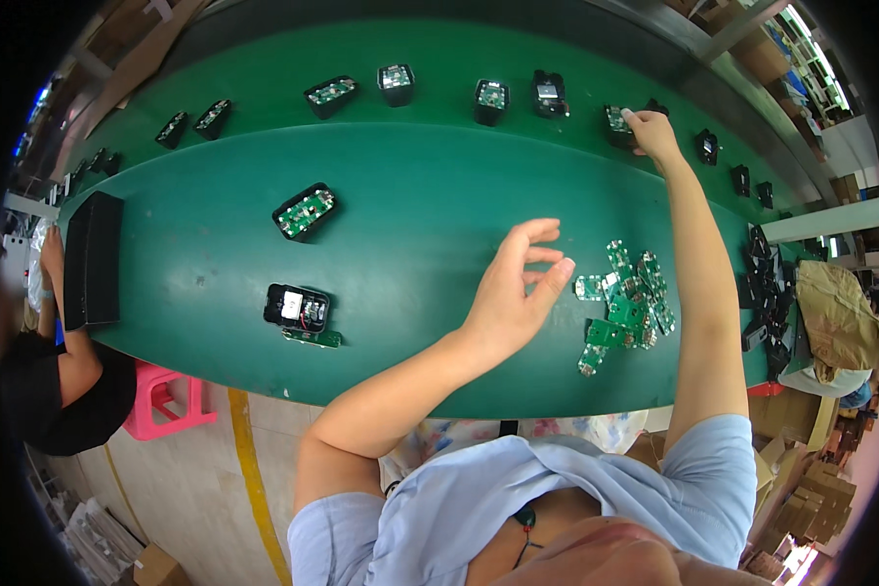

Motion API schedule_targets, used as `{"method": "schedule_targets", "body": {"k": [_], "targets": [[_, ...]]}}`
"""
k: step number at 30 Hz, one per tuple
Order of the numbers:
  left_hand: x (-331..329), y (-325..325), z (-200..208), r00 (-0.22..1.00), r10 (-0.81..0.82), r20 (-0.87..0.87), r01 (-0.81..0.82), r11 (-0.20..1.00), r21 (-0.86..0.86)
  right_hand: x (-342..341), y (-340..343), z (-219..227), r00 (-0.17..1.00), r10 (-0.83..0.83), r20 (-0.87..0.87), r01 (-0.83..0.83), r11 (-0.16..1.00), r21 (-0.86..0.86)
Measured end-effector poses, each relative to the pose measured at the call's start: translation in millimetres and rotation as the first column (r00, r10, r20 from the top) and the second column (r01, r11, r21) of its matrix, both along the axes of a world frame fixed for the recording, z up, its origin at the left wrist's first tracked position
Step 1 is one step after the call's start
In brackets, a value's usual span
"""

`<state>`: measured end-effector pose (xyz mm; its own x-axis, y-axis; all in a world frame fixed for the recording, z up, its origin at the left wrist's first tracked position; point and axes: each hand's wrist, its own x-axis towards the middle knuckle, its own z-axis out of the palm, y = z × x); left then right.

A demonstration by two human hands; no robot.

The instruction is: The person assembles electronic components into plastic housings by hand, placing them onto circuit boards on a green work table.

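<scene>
At the far right, my right hand (654, 137) is closed on the edge of a black plastic case (616, 132) with a circuit board in it; some of its fingers are hidden. My left hand (513, 293) hovers over the table with loosely curled fingers apart and nothing in them. Just right of it lies a loose pile of green circuit boards (627, 311). To the left are a black case with a green board inside (307, 212) and another open case (298, 307) showing a white part and wires. A loose circuit board (313, 338) lies against that second case.
Several black cases, some with boards such as this one (396, 84), line the far green strip. A black bin (94, 260) stands at the table's left end, near another person's arm (76, 366). Black parts (767, 303) are heaped at the right. A pink stool (166, 400) stands below.
</scene>
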<state>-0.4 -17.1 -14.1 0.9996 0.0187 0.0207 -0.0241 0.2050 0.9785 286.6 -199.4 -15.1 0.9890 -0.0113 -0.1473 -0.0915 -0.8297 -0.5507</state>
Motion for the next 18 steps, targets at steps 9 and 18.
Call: {"method": "schedule_targets", "body": {"k": [9,18], "targets": [[-6.3,5.7,8.6,0.999,0.040,0.025,-0.041,0.999,0.031,-39.5,100.9,5.4,0.864,0.404,0.300,-0.237,0.853,-0.465],[6.9,13.6,6.2,0.928,0.342,0.151,-0.359,0.928,0.105,-121.3,66.0,43.3,0.715,0.549,0.432,-0.549,0.824,-0.137]]}}
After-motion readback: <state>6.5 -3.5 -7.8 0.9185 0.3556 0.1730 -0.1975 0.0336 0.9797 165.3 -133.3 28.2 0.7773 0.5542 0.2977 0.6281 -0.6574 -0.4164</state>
